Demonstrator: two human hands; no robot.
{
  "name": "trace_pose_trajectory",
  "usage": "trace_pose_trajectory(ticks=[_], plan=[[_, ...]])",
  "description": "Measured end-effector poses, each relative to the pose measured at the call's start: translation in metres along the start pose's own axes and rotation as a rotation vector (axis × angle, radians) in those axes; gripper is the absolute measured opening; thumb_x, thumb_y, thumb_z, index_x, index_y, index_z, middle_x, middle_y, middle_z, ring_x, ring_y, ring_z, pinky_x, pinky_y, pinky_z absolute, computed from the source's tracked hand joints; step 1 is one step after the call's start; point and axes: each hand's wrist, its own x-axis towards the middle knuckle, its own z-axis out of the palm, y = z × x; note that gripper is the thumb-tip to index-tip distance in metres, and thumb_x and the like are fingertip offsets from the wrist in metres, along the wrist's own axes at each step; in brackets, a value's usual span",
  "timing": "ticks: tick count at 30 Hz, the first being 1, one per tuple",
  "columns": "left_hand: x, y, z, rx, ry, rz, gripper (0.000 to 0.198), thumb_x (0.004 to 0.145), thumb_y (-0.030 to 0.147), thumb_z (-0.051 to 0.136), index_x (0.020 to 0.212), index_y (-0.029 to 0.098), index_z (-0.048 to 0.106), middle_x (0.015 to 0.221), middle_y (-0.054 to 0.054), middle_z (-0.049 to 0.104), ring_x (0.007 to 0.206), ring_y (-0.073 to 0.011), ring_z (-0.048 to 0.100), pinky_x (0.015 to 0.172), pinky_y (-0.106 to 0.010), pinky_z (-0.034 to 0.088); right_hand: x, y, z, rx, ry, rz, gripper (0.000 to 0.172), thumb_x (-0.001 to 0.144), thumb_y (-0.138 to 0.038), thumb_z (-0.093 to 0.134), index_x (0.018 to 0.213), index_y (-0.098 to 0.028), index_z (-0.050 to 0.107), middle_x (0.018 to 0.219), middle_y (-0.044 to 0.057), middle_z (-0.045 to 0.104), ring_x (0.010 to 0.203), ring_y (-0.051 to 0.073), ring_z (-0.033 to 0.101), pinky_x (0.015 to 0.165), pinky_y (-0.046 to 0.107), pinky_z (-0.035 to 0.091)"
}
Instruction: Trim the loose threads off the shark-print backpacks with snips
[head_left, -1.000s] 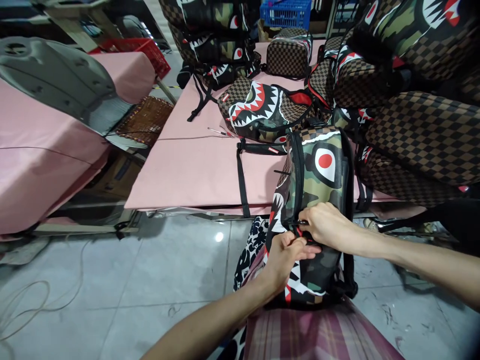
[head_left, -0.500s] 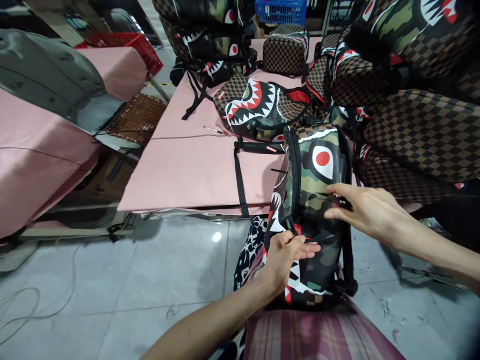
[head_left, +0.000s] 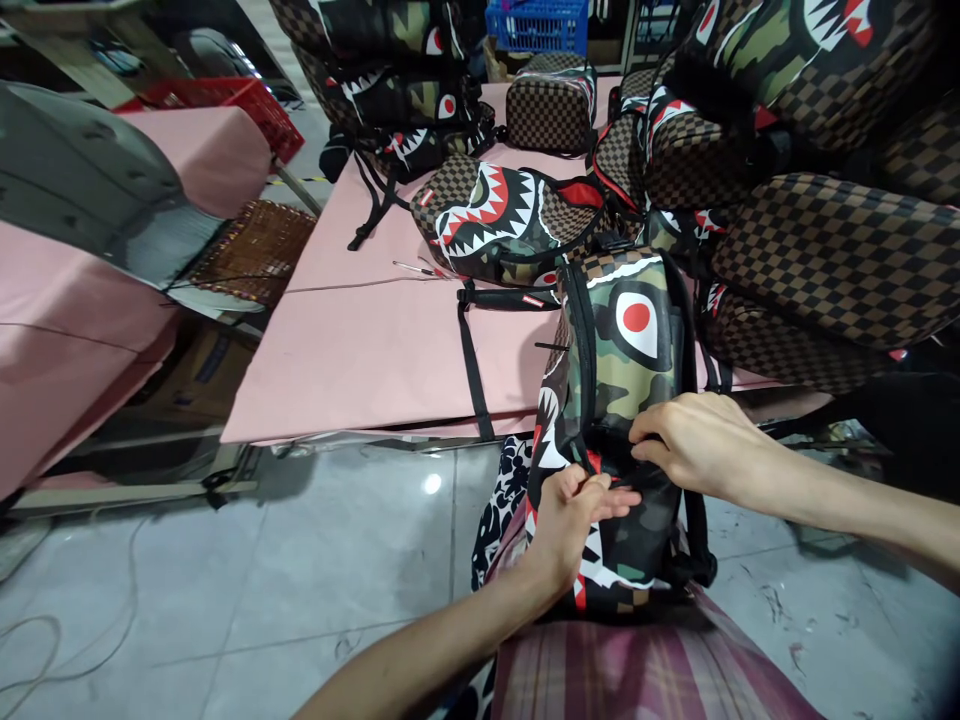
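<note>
A camouflage backpack (head_left: pixel 626 380) with a shark mouth and a red-and-white eye stands on my lap, leaning on the pink table edge. My left hand (head_left: pixel 574 515) is closed, pinching the bag's side near a red zipper tab. My right hand (head_left: pixel 694 445) rests on the bag's front, fingers curled over a dark pocket opening and gripping the fabric.
The pink table (head_left: pixel 382 345) carries another shark-mouth backpack (head_left: pixel 510 215) and a big heap of brown checkered backpacks (head_left: pixel 832 255) at the right. A black strap (head_left: pixel 471 370) hangs over the edge. A woven chair (head_left: pixel 251 250), a red crate (head_left: pixel 240 100) and a blue crate (head_left: pixel 536 25) stand further off.
My right hand left the zipper beside my left hand, swung out right across the bag's front, then came back down onto the dark pocket opening. My left hand stayed put.
</note>
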Motion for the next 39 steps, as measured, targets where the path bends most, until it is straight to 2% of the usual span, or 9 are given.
trace_pose_trajectory(ticks=[8,16,23,30,34,39], plan=[[0.0001,0.0039,0.0003,0.015,-0.008,-0.016,0.034,0.066,0.035,0.069,0.060,0.016,0.041,0.056,-0.005,0.063,0.073,-0.0274,0.069,0.067,-0.031,0.051,0.0016,0.0016,0.0048,0.019,0.020,-0.001,0.017,0.078,-0.031,0.054,0.082,-0.027,0.069,0.072,0.001,0.069,0.066,0.019,0.063,0.049,0.025,0.026],[0.0012,0.0009,0.0003,0.023,-0.005,-0.015,0.032,0.068,0.030,0.066,0.058,0.017,0.039,0.054,-0.005,0.063,0.073,-0.0271,0.069,0.066,-0.030,0.051,0.0042,-0.0002,0.0020,0.052,-0.020,0.002,0.015,0.078,-0.029,0.054,0.080,-0.027,0.069,0.073,0.001,0.069,0.069,0.019,0.063,0.050,0.025,0.026],[0.0029,0.0000,-0.0008,-0.007,-0.010,-0.011,0.033,0.068,0.027,0.065,0.057,0.018,0.035,0.055,-0.006,0.064,0.073,-0.0264,0.069,0.066,-0.030,0.051,0.0019,0.0076,0.0056,0.099,0.031,-0.006,0.018,0.079,-0.030,0.052,0.082,-0.026,0.069,0.072,0.000,0.069,0.066,0.017,0.062,0.052,0.024,0.028],[0.0032,-0.0023,-0.0007,-0.010,-0.011,0.002,0.036,0.067,0.031,0.067,0.057,0.018,0.035,0.052,-0.003,0.062,0.071,-0.0264,0.069,0.066,-0.030,0.051,0.0028,-0.0003,-0.0022,0.057,-0.041,-0.002,0.017,0.078,-0.028,0.053,0.077,-0.026,0.070,0.069,0.001,0.068,0.064,0.018,0.062,0.049,0.025,0.025],[0.0027,-0.0010,0.0004,-0.004,-0.004,-0.008,0.033,0.068,0.029,0.066,0.058,0.018,0.036,0.054,-0.004,0.064,0.073,-0.0261,0.069,0.066,-0.030,0.051,0.0031,0.0025,-0.0001,0.089,-0.017,-0.028,0.017,0.078,-0.025,0.053,0.074,-0.025,0.069,0.067,0.001,0.068,0.065,0.017,0.062,0.051,0.024,0.027],[0.0025,-0.0007,0.0007,-0.008,0.003,-0.012,0.034,0.068,0.027,0.065,0.056,0.019,0.034,0.052,-0.004,0.063,0.072,-0.0263,0.069,0.064,-0.029,0.051,0.0026,0.0046,0.0063,0.070,0.016,-0.034,0.017,0.079,-0.029,0.053,0.080,-0.025,0.070,0.070,0.002,0.068,0.064,0.018,0.062,0.050,0.025,0.029]])
